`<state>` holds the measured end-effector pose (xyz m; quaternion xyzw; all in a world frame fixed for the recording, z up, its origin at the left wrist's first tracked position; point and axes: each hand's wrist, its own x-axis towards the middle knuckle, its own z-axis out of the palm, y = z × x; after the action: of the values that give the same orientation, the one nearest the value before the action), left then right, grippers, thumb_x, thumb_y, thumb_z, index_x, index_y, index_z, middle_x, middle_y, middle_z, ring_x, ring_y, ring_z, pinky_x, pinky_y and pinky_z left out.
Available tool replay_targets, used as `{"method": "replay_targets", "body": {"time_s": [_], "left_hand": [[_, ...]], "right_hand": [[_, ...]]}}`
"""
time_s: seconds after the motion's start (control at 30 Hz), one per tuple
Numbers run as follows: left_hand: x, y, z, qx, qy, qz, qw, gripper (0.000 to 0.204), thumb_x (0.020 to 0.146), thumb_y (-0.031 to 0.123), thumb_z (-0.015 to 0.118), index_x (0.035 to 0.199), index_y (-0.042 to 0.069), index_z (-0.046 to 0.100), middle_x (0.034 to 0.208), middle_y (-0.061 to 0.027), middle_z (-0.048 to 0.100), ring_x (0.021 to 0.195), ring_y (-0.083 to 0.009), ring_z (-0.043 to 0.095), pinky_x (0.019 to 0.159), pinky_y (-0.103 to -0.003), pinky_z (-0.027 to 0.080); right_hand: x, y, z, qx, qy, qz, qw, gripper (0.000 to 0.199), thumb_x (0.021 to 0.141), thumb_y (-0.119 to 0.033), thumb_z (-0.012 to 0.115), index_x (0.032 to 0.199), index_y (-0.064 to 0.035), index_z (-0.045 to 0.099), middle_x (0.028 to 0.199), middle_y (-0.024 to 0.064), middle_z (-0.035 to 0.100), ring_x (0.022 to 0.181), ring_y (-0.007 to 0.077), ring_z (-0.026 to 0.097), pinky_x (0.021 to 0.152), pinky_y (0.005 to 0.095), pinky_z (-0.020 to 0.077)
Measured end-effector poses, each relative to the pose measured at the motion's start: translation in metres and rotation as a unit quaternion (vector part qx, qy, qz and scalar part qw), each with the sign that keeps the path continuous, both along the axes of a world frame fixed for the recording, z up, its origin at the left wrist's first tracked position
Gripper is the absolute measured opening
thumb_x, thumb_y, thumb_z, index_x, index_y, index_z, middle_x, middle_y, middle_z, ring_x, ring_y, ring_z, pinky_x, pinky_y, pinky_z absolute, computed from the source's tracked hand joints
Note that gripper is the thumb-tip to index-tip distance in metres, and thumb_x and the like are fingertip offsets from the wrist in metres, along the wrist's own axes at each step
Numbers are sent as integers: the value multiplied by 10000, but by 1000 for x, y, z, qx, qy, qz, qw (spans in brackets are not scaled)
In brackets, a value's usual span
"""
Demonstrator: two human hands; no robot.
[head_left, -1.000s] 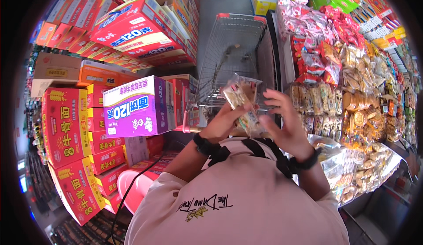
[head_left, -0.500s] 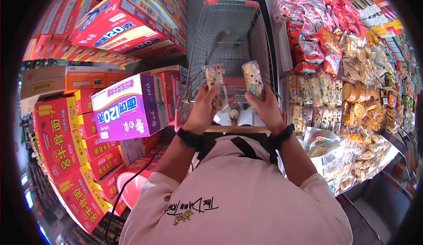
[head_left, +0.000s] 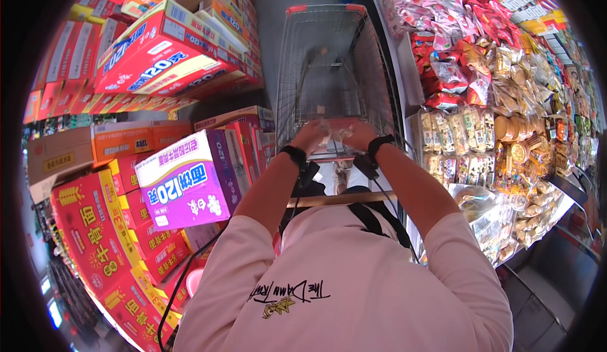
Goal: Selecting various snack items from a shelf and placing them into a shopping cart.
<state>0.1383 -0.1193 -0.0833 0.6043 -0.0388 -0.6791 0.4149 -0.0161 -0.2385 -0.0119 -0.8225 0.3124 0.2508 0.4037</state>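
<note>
Your left hand [head_left: 309, 136] and right hand [head_left: 358, 135] are at the near end of the shopping cart [head_left: 289, 92], a pale, blurred packet [head_left: 325, 134] between them; can't tell how closed either hand is or what it holds. Packet looks light, wrapper probably slick, contents likely brittle, so take it flat-fingered around the middle and don't squeeze.

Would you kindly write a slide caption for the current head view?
Left hand and right hand close together at a wire shopping cart, flanked by stacked cartons and packaged snacks.
</note>
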Motion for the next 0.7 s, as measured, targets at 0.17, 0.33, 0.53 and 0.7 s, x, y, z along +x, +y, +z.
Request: {"method": "replay_targets", "body": {"time_s": [0.17, 0.33, 0.53, 0.7], "left_hand": [[-4, 5, 39, 2, -16, -86, 996, 785, 872, 135, 685, 1510, 39, 237, 1251, -171, 569, 1079, -219, 583, 933, -386, 499], [-3, 33, 44, -116, 9, -76, 990, 662, 921, 140, 630, 1477, 0, 299, 1135, -108, 624, 968, -125, 595, 853, -226, 476], [-46, 47, 95, -95, -22, -64, 993, 405, 951, 157, 548, 1336, 39, 498, 1138, -73, 636, 1027, -171, 619, 899, -301, 475], [-96, 41, 121, -129, -2, 5, 992, 257, 973, 198, 551, 1204, 87, 567, 1105, -69, 652, 1020, -200, 635, 895, -337, 486]], "right_hand": [[-33, 16, -65, 138, -75, -97, 983, 716, 819, -467, 705, 1287, 47, 535, 1302, 260, 570, 1243, 335, 541, 1025, 393, 424], [-92, 33, -26, -26, -117, -203, 972, 628, 849, -388, 679, 1331, -19, 518, 1303, 236, 584, 1199, 378, 562, 1016, 429, 431], [-177, 26, 22, -135, -254, -385, 877, 415, 840, -312, 682, 1130, -15, 662, 1170, 220, 644, 1119, 370, 600, 946, 424, 480], [-272, -29, 72, -429, -133, -430, 783, 523, 785, -320, 716, 1210, -47, 583, 1248, 206, 578, 1196, 380, 527, 1012, 468, 412]]}}
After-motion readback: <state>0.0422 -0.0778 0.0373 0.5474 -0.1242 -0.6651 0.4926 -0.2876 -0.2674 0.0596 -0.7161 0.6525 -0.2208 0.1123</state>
